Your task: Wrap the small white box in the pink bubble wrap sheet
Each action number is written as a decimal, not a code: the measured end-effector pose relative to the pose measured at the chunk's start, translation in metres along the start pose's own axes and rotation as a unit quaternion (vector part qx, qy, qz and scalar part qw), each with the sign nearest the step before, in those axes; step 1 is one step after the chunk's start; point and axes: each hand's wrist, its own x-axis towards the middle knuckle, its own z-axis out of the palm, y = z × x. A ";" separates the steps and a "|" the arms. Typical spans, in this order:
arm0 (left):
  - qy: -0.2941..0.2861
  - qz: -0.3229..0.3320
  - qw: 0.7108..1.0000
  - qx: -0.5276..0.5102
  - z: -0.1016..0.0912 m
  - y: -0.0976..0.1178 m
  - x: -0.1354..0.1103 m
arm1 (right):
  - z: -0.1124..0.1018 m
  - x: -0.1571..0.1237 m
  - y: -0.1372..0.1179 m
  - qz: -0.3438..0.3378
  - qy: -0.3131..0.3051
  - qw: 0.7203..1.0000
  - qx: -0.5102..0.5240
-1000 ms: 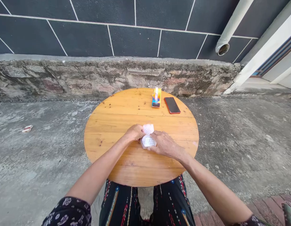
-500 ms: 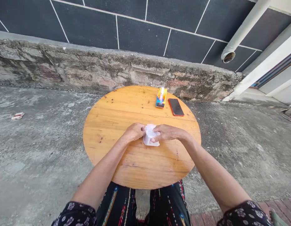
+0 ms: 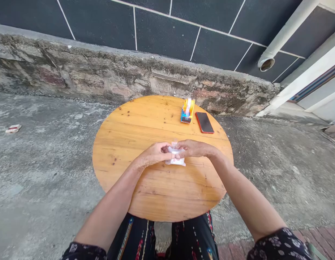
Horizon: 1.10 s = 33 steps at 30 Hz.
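Head view — left hand (image 3: pixel 155 153) and right hand (image 3: pixel 194 148), both curled, pinch the packet (image 3: pixel 177 161), apparently plastic-wrapped — phone (image 3: pixel 205 122) beyond it, rightward.

Soft, even daylight; stretched edges.

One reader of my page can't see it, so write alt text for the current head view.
A person's left hand and right hand hold a small white package at a round wooden table. Near the far edge, a yellow-and-blue tape dispenser stands left of a red-edged phone. A dark wall with white lines rises beyond.
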 end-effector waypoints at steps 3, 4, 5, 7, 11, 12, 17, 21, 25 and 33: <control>-0.005 0.012 0.999 0.043 0.001 -0.005 0.001 | 0.004 -0.002 0.002 0.005 -0.011 0.999 0.032; -0.001 0.016 0.998 0.055 0.002 -0.007 0.002 | 0.005 -0.003 0.003 0.013 0.007 0.999 0.028; 0.005 0.021 0.998 0.063 0.002 -0.008 0.003 | 0.006 -0.003 0.004 0.026 0.029 0.999 0.022; 0.023 0.024 0.997 0.071 0.003 -0.011 0.005 | 0.010 -0.003 0.006 0.058 0.080 0.995 0.017; 0.039 0.015 0.997 0.071 0.003 -0.012 0.005 | 0.019 -0.003 0.007 0.095 0.162 0.982 0.028; 0.038 0.015 0.997 0.068 0.003 -0.012 0.005 | 0.022 -0.003 0.007 0.098 0.177 0.979 0.025; 0.058 -0.007 0.997 0.053 0.004 -0.009 0.004 | 0.038 -0.010 0.003 0.042 0.259 0.965 0.007; 0.050 -0.012 0.997 0.049 0.005 -0.006 0.003 | 0.051 -0.016 0.000 -0.005 0.296 0.955 0.030; 0.007 -0.031 0.999 0.034 0.004 -0.003 -0.001 | 0.059 -0.023 -0.003 0.010 0.305 0.950 0.060; -0.054 -0.057 0.995 0.057 0.002 -0.001 -0.004 | 0.075 -0.033 -0.006 0.032 0.294 0.948 0.117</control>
